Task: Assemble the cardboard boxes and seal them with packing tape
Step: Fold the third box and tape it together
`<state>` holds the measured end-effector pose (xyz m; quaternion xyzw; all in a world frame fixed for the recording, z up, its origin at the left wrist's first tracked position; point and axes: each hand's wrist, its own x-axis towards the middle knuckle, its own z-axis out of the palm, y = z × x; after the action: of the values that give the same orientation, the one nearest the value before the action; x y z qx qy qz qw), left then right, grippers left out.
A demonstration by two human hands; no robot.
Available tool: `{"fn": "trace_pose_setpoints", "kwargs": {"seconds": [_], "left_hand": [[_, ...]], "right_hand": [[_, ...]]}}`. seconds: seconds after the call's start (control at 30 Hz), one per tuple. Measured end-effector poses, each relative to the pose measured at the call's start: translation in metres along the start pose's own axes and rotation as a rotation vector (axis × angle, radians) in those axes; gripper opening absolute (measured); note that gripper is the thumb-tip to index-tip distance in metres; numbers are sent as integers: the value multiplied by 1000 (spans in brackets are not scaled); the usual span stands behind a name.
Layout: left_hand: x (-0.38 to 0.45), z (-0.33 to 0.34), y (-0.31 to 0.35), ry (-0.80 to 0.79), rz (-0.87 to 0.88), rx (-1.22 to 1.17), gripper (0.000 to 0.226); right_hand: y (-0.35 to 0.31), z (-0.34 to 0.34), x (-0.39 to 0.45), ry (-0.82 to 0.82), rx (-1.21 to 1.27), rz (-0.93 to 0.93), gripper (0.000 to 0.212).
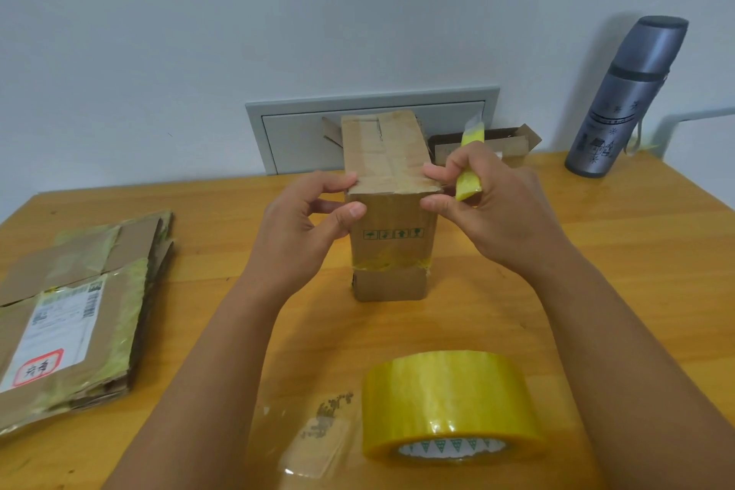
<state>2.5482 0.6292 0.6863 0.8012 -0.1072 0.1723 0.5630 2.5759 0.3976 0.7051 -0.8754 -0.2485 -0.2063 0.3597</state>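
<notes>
A roll of yellowish tape (449, 406) lies flat at the near edge of the table (596, 270), with a clear scrap of used tape (314, 446) stuck to the wood just to its left. Beyond them, in the middle of the table, a small box (391, 211) stands upright, its top flaps closed and covered with clear tape, and a band of yellowish tape wraps round its lower part. The left hand (302, 227) holds the box's near top left corner, fingers (338, 181) curled over the top edge and the thumb pressed on the front face. The right hand (493, 207) is at the near top right corner: its index finger and thumb pinch the top edge, while the other fingers curl round a yellow cutter (469, 167) that sticks up and away from the palm. A stack of flattened boxes (75, 314) lies at the left, the top one bearing a shipping label. Behind the upright box, by the wall, another open box (497, 143) sits partly hidden. A grey flask (624, 99) stands at the far right of the table, near the wall.
</notes>
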Motion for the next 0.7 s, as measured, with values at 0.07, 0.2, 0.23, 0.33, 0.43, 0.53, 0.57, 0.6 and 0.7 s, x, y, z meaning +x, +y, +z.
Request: {"fn": "trace_pose_setpoints", "kwargs": {"seconds": [0.07,0.2,0.23,0.33,0.43,0.53,0.57,0.6,0.7], "left_hand": [[0,0,1,-8,3,-8,33],[-1,-4,1,-38,7,-11,41],[-2,-4,1,-49,7,2,45],[-4,0,3,-13,26,66,49],[-3,8,2,63,83,158,37],[-1,3,-4,44,74,82,27],[-1,0,-6,21,60,30,27],[-1,-2,-7,-5,51,-14,28],[-1,-4,-8,-66,60,-75,33]], "right_hand": [[-2,0,-1,3,0,2,28],[-4,-3,-2,11,27,14,28],[-5,-3,-2,12,29,17,29],[-7,-4,-1,5,23,21,29],[-8,-4,-1,3,23,29,29],[-7,-4,-1,3,28,32,30],[-7,-5,-1,3,27,31,30],[-7,-5,-1,4,25,29,30],[-8,-5,-1,13,39,20,30]]}}
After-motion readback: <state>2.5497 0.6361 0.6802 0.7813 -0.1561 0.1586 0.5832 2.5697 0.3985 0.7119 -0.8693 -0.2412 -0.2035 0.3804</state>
